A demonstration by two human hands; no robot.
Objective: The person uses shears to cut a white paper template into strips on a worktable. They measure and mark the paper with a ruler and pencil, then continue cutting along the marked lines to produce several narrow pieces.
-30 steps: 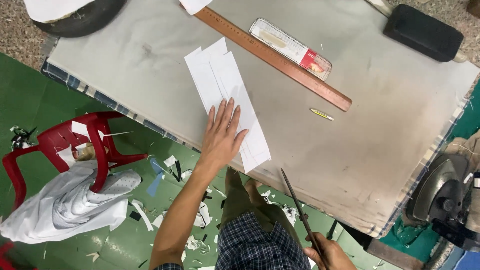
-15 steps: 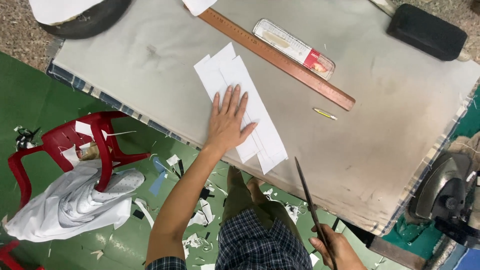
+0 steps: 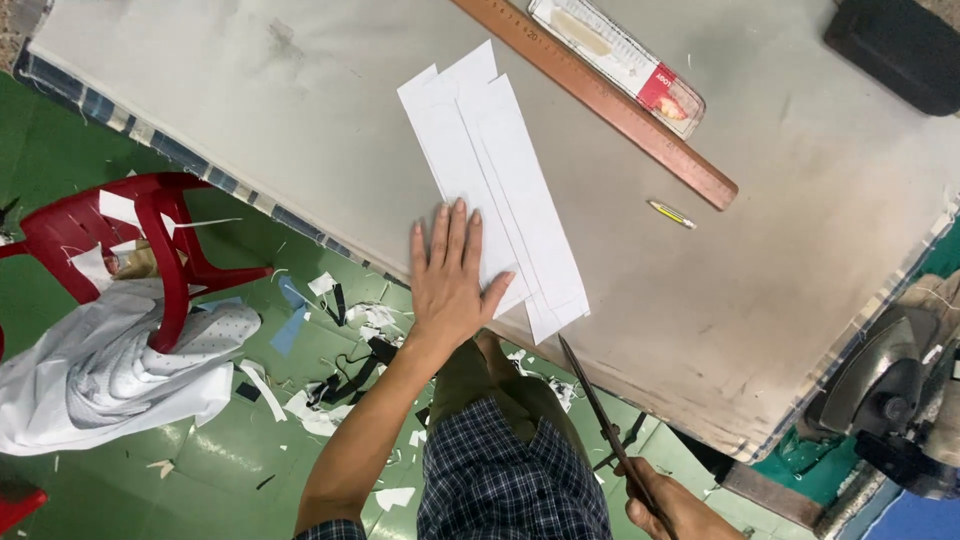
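1. Where the near edge of the worktop [image 3: 300,100] runs slantwise across the view, the left hand [image 3: 447,280] lies flat, palm down, fingers [image 3: 445,225] spread and straight, gripping nothing.
2. The left hand presses on the near end of the white paper strips [image 3: 495,170], a stack of long narrow pieces slightly fanned; their near ends reach the near edge of the worktop, and the far ends point toward the far edge.
3. The right hand [image 3: 675,510] is off the worktop, below its near edge, fingers closed round the handle of the scissors [image 3: 600,420]; the dark blades are together and point up toward the near ends of the strips, just short of them.
4. A wooden ruler [image 3: 610,100] lies diagonally beyond the strips, toward the far edge.
5. A clear plastic case [image 3: 615,55] with a red end lies just beside the ruler on its far side, parallel to it.
6. A small yellow pencil stub [image 3: 672,213] lies on bare worktop, near the ruler's right end.
7. A black block [image 3: 895,45] sits at the far right corner.
8. On the green floor [image 3: 60,170] left of the worktop stand a red plastic chair [image 3: 150,235] draped with white cloth [image 3: 110,365], with paper scraps [image 3: 340,320] scattered about.
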